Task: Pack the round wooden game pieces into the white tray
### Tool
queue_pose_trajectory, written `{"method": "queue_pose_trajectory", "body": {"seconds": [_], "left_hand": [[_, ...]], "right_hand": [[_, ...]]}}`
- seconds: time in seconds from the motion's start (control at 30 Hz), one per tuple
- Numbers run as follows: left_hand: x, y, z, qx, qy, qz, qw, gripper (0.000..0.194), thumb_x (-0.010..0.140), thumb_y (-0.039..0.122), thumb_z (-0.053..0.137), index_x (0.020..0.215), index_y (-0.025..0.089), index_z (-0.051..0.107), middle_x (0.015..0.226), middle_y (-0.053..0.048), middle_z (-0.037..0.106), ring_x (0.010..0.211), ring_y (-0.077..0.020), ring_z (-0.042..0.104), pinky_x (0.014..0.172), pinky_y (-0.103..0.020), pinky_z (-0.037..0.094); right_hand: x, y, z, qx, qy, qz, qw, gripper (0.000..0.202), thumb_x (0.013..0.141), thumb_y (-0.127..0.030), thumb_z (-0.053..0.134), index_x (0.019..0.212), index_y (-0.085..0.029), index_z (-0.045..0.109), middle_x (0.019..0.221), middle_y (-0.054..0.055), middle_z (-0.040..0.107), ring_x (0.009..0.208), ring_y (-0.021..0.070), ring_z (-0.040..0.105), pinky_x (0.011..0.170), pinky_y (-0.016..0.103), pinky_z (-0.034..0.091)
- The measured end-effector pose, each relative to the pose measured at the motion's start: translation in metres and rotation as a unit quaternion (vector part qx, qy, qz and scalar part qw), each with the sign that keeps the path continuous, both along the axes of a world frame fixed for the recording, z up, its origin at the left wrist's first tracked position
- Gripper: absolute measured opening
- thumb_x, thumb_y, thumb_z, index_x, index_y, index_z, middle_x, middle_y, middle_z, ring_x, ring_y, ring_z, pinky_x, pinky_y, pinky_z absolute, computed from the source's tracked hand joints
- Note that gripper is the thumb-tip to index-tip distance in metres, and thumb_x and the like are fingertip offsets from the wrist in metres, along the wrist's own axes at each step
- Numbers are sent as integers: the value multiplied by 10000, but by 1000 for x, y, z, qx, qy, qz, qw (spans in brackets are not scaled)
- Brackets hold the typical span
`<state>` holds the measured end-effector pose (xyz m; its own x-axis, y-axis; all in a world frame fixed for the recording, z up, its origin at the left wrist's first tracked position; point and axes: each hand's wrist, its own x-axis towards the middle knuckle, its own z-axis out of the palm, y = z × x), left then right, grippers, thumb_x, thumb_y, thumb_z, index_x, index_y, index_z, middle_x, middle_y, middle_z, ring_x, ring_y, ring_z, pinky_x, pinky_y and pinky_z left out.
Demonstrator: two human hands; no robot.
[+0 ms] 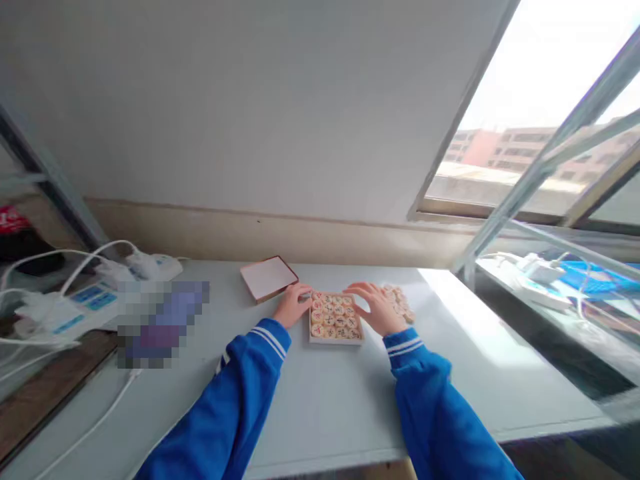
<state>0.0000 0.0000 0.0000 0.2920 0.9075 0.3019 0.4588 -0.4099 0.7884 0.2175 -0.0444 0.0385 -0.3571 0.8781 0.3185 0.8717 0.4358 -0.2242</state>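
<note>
Two hands (293, 305) (377, 310) flank one box (336, 341) (one lid (269, 277) nearby).

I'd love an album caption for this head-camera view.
Left hand and right hand flank a box of round pieces on a pale table.

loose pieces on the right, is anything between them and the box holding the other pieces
Yes: the right hand is between the loose pieces and the box, at the box's right side. Nothing else visible stands in that gap; the left hand is at the opposite side, out of that path.
</note>
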Motion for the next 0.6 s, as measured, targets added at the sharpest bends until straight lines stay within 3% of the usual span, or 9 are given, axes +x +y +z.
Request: {"method": "queue_pose_trajectory", "body": {"seconds": [0.13, 0.23, 0.43, 0.6], "left_hand": [[-1, 0, -4, 14, 0, -1, 1000, 238, 668, 58, 515, 878, 100, 617, 958, -101, 601, 915, -190, 516, 768, -310, 451], [-1, 1, -7, 19, -2, -1, 1000, 234, 670, 67, 516, 878, 115, 613, 958, -89, 601, 920, -185, 512, 761, -299, 452], [0, 3, -8, 17, -7, 11, 1000, 182, 701, 120, 510, 856, 113, 605, 903, -84, 606, 894, -178, 508, 746, -287, 457], [0, -1, -4, 13, -4, 23, 1000, 161, 695, 132, 515, 827, 109, 605, 870, -83, 599, 843, -167, 520, 730, -278, 461]], "right_hand": [[-41, 20, -5, -32, -31, 58, 997, 325, 784, -221, 535, 1104, -278, 531, 1130, 22, 555, 1003, 195, 469, 826, 356, 308], [-56, 26, -11, -14, -18, 72, 997, 237, 798, -227, 519, 1028, -267, 559, 1045, 14, 597, 968, 177, 486, 818, 341, 297], [-53, 23, -11, 32, 39, -4, 999, 161, 756, -283, 568, 910, -237, 559, 934, 15, 624, 946, 187, 493, 856, 367, 243], [-17, 24, -5, 34, 49, -130, 990, 159, 782, -342, 501, 891, -243, 560, 957, 17, 610, 945, 202, 489, 826, 377, 274]]}}
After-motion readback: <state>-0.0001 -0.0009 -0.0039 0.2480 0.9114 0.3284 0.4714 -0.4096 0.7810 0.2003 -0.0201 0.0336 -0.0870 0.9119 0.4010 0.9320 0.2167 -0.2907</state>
